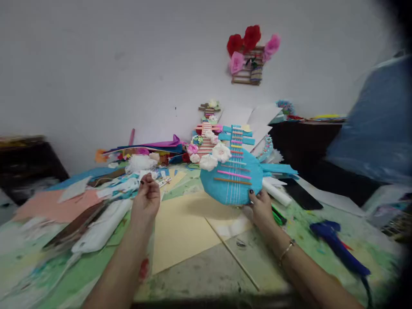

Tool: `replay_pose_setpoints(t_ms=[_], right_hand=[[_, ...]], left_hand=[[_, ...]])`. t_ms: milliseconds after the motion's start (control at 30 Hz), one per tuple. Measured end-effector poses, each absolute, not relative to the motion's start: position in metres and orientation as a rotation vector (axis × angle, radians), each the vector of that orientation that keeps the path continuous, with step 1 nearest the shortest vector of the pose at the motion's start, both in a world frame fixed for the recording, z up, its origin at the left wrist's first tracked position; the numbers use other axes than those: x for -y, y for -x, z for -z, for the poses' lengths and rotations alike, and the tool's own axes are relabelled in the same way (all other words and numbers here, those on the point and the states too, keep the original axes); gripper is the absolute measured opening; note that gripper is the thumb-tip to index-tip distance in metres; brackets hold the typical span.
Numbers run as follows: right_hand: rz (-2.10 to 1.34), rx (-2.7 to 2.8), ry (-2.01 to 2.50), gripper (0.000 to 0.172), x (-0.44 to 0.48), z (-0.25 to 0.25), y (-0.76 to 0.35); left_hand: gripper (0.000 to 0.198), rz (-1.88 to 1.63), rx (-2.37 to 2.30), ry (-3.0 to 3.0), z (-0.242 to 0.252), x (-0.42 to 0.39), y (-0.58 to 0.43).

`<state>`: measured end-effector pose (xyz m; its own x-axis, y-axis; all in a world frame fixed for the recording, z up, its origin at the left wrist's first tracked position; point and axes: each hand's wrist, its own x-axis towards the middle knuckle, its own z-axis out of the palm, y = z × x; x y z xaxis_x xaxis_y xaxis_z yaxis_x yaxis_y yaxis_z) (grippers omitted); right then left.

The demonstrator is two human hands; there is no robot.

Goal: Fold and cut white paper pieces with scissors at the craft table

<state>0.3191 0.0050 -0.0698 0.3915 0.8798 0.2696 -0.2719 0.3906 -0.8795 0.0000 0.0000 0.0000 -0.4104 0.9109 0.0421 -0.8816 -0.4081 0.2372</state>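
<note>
My right hand [261, 207] grips the lower right edge of a blue craft lute [209, 184], thumb on its front. The lute is held upright above the table, with white strings down its face, coloured strips across them and blue pegs at the top. White paper flowers [221, 152] show at its left side. My left hand [147, 197] is raised to the left of the lute, apart from it, with fingertips pinched together. Whatever those fingers hold, if anything, is too small to make out. Below the lute lies a cream sheet [180, 231].
A thin wooden stick [233, 255] lies near the front edge. To the right are a blue glue gun [341, 246], a black phone [301, 194] and a white roll [277, 193]. A white power strip [103, 227] and paper scraps cover the left. Another flowered lute [205, 148] stands behind.
</note>
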Motion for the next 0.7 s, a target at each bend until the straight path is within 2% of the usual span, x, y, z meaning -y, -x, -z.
replay_pose_setpoints(t_ms=[133, 400, 700], right_hand=[[-0.854, 0.845, 0.860, 0.039, -0.004, 0.067, -0.317], [-0.812, 0.945, 0.871, 0.038, -0.002, 0.065, -0.316], [-0.758, 1.045, 0.887, 0.040, -0.005, 0.069, -0.318]], left_hand=[[0.032, -1.920, -0.232, -0.232, 0.005, -0.002, 0.000], [0.010, -1.766, -0.685, -0.584, 0.023, -0.004, -0.024], [0.030, -1.305, -0.982, -1.118, 0.031, 0.005, -0.038]])
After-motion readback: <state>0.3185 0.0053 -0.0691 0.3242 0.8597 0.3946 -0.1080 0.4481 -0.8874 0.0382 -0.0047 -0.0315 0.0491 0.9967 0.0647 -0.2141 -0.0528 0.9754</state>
